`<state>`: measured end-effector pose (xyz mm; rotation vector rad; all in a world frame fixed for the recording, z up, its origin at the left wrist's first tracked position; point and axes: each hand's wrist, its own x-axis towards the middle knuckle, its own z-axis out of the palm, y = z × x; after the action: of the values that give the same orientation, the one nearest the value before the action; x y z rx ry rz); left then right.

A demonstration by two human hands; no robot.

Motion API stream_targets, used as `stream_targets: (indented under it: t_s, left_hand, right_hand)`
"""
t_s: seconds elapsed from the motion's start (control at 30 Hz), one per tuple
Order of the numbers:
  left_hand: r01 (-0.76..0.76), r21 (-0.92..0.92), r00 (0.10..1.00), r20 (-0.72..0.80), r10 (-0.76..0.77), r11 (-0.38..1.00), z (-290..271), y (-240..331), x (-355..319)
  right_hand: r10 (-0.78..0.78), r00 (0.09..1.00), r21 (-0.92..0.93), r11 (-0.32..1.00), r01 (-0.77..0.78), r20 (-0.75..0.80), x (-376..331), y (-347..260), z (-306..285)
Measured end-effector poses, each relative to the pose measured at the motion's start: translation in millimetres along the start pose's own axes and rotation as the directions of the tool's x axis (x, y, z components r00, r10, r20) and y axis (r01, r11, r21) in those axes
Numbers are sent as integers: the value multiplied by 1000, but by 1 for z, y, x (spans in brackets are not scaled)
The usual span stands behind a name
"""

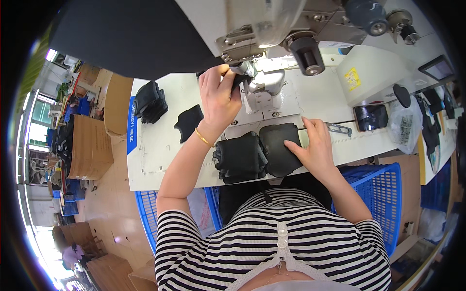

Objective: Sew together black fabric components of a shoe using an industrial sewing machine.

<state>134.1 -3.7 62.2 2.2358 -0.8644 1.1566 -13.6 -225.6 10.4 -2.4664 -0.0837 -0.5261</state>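
Left fingers (225,85) pinch black fabric (238,80); right fingers (294,149), parted, touch a dark panel (277,149) below; stray nudges could skew it.

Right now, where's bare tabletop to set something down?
Left: tabletop between blue strip, single black piece and front edge. Another patch lies just beyond the right hand. Crowded: front middle, with piled black pieces.

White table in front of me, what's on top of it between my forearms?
A ragged-edged black stack and, to its right, a smoother dark piece, the thumb of the right hand over its right edge. Whatever lies beneath them is covered.
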Motion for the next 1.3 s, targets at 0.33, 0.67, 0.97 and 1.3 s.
stream_targets:
  t_s: [0.33,0.67,0.97,1.3]
  left_hand:
    - [-13,327,914,386,-121,945,-92,-90,-99]
    - [295,-158,835,522,-174,942,-53,41,-71]
    - [440,-201,870,338,-360,875,-36,61,-93]
    - [542,-434,834,387,-394,720,-60,51,-83]
  right_hand:
    - [-111,994,43,993,112,-7,-12,-2,12]
    - [-261,947,7,964,267,-189,-6,1,18]
    - [-367,892,-63,929,364,-264,-1,12,16]
    - [210,957,752,594,-286,198,13,10,-17]
